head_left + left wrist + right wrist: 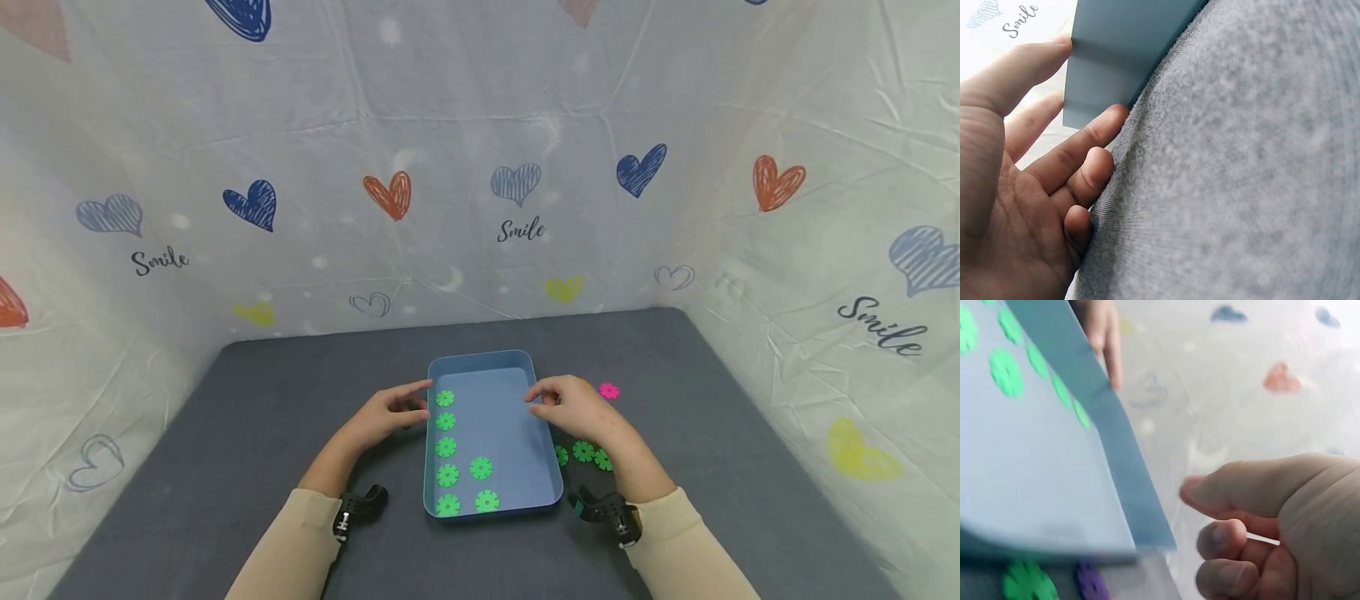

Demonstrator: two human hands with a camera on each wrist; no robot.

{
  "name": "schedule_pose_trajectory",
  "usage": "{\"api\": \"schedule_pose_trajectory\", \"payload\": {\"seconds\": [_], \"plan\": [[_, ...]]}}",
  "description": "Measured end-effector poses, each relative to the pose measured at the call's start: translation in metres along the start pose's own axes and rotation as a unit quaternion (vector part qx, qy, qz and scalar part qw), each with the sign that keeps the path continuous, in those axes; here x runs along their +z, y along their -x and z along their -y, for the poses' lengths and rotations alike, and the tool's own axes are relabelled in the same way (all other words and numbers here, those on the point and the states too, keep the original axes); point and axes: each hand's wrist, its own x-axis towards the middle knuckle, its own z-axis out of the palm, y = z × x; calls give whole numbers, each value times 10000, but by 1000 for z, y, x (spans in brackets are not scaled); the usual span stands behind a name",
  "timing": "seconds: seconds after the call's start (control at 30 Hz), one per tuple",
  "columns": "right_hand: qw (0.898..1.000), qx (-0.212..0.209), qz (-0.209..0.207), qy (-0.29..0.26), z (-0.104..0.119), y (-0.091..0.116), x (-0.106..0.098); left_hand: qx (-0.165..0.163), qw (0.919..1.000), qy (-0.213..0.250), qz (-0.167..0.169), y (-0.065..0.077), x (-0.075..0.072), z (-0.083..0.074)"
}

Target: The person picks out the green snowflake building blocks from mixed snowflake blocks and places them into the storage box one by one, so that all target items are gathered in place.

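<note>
A shallow blue tray (501,433) lies on the dark cloth. Inside it, green notched discs (446,447) form a column of several along the left wall, with two more beside the lower end. My left hand (390,414) is at the tray's left edge; in the left wrist view its thumb and fingertips touch the tray wall (1116,56), and it holds nothing. Over the right rim hovers my right hand (573,406), fingers loosely bent, thumb and forefinger apart. Nothing shows between them in the right wrist view, where the hand (1272,531) is beside the tray corner.
Right of the tray, several green discs (582,451) lie on the cloth, partly hidden by my right forearm. A pink disc (609,391) sits farther back. A purple disc (1091,581) shows near the tray in the right wrist view. A printed curtain (450,250) hangs behind the table.
</note>
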Motion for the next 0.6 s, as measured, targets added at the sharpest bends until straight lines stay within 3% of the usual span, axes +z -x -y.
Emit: {"api": "schedule_pose_trajectory", "payload": {"seconds": [0.17, 0.4, 0.6], "plan": [[9996, 188, 193, -15, -17, 2, -15, -72, 10000, 46, 44, 0, 0, 0], [9857, 988, 1362, 112, -21, 10, -17, -173, 9998, 16, -44, -1, 1, -1], [9820, 1124, 1363, 668, -19, 10, 0, -247, 9997, 33, -57, 0, 1, -2]]}}
